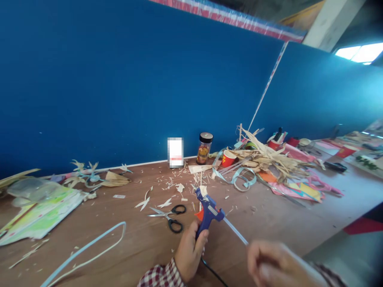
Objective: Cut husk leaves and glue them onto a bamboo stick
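My left hand (pixel 191 247) is closed around the handle of a blue glue gun (pixel 211 211) with an orange trigger (pixel 199 215). Out of the gun's back end sticks a translucent glue stick (pixel 236 231), slanting down to the right. Close to the stick's free end is my right hand (pixel 275 263), curled and blurred by motion; I cannot tell whether it touches the stick. Scissors (pixel 169 215) with black handles lie with blades apart, left of the gun. Near the gun's nozzle, a pale scrap (pixel 203 190) is visible.
Pale cut scraps (pixel 170 183) litter the table. Behind stand a jar (pixel 204 149) with a black lid and a red paper cup (pixel 228 158). Dried husks (pixel 266 153) pile up at right. A light blue strip (pixel 86 249) loops at front left; a black cord (pixel 214 273) runs below the gun.
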